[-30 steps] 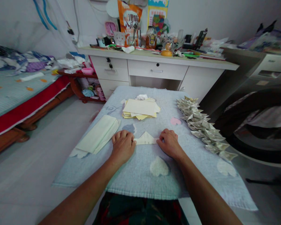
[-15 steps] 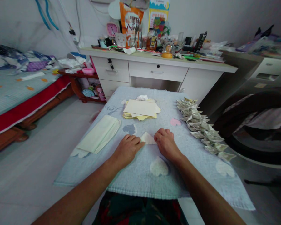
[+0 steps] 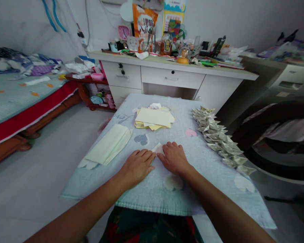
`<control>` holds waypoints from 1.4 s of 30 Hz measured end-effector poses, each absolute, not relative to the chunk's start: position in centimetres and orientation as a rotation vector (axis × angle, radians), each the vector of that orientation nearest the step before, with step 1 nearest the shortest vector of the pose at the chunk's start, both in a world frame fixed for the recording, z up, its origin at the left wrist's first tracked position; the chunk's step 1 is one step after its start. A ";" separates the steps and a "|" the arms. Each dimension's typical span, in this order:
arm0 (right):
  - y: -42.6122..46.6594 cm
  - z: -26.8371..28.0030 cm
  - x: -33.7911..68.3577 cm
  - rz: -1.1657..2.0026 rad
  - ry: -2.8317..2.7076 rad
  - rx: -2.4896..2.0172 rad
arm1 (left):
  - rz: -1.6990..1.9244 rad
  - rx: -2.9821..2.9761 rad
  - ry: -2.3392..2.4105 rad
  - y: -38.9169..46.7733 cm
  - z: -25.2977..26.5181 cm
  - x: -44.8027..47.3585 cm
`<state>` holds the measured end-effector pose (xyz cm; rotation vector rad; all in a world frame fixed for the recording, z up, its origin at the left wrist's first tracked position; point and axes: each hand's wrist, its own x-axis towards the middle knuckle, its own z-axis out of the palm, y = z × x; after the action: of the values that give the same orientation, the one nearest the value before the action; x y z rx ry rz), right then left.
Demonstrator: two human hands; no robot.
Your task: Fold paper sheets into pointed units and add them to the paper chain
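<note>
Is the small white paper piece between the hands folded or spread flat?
Folded, apparently: the small white paper piece shows a pointed peak between the left hand and right hand, which cover its sides.

There are two hands [image 3: 138, 164] [image 3: 174, 157] and one paper triangle [image 3: 157, 147].

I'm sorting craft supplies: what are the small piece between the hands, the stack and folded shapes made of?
Small piece: matte white, apparently paper, from its crisp peak. Stack: matte cream and yellow, paper or thin card, from flat sheets. Folded shapes: dull greyish, probably paper, from their sharp points.
</note>
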<state>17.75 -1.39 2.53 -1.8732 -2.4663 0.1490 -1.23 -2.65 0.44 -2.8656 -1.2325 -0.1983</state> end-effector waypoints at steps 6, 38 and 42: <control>-1.4 2.5 16.8 0.158 -2.401 -1.980 | -0.177 -2.847 -1.288 -3.8 0.5 -2.9; -0.8 4.5 22.5 0.257 -2.339 -1.757 | -0.214 -2.915 -1.390 -3.3 1.1 -3.5; -1.1 4.3 19.3 0.306 -2.542 -1.434 | -0.220 -2.949 -1.448 -2.7 1.9 -3.1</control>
<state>19.26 -1.12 4.28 -1.4337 -2.5415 0.3061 -3.08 -2.71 1.90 -2.9487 -1.4478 -0.2202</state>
